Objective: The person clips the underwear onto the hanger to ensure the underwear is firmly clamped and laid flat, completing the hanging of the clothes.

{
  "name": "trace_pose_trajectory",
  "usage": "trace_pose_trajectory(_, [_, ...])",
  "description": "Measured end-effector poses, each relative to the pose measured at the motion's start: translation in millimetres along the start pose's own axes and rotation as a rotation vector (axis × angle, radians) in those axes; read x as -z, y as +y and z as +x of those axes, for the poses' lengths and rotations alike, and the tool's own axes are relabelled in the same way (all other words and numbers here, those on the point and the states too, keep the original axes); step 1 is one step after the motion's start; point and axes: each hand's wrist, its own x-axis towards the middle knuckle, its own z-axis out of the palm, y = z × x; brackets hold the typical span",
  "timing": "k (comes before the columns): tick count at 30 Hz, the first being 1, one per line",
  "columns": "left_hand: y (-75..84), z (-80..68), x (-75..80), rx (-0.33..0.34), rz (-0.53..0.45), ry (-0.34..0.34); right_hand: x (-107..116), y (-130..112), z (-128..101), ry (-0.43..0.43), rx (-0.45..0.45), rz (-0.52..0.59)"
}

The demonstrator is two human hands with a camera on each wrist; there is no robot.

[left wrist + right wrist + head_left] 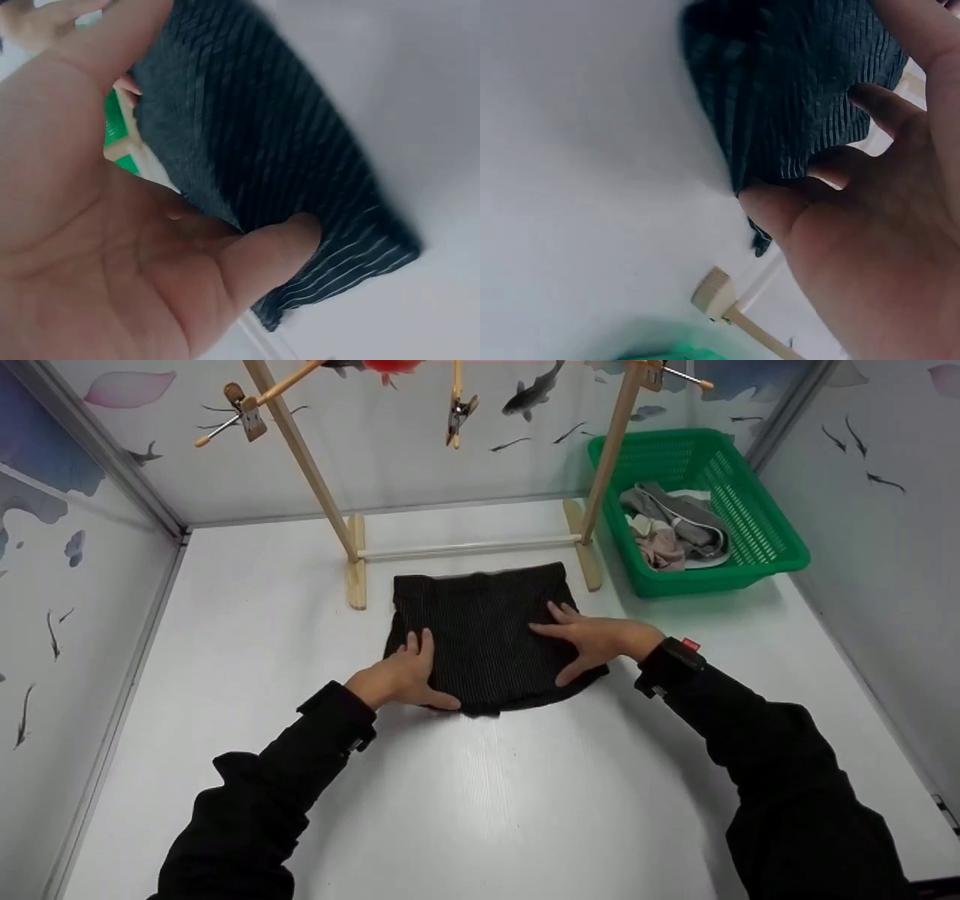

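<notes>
A black garment [480, 637] with fine pale stripes lies spread on the white table, its wider edge toward me. My left hand [409, 669] rests on its left side, fingers spread and pointing away, the thumb along the near edge. On the right side, my right hand [592, 641] touches the cloth with spread fingers. The left wrist view shows the striped cloth [262, 112] beyond the palm and thumb. In the right wrist view, fingertips lie right on the cloth [795, 90].
Behind the garment stands a wooden rack [469, 547] with several clips, one hanging clip [459, 420] in the middle. At the back right, a green basket [780, 551] holds crumpled grey and pinkish clothes [679, 525]. Printed panels [67, 660] wall the table's sides and back.
</notes>
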Motion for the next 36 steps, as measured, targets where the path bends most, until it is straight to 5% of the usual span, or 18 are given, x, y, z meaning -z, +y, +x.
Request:
trace_pose_trajectory(8, [-2.1,1.0,-7.9,0.077,0.146,0.071,0.5,-7.3,3.9,-0.066,-0.075,-0.014])
trace_pose_trajectory(15, [1.0,-0.1,-2.8,0.204,0.164,-0.075,2.9,-13.1,8.0,-0.091,-0.115,-0.015])
trace_pose_trajectory(21, [2.3,-1.3,-0.4,0.201,0.172,-0.09,1.5,-10.6,8.3,-0.083,-0.102,-0.014])
trace_pose_trajectory(29, [-5.8,-9.6,14.3,0.079,0.145,-0.055,12.1,-15.1,8.3,-0.041,-0.053,-0.038])
trace_pose_trajectory(32, [-13.9,-13.0,30.2,-0.024,0.115,0.002,18.2,-21.3,7.1,0.091,0.0,0.125])
trace_pose_trajectory(36, [-26.1,-13.6,60.0,-0.187,0.083,0.176,33.6,-45.7,3.5,0.318,0.139,0.505])
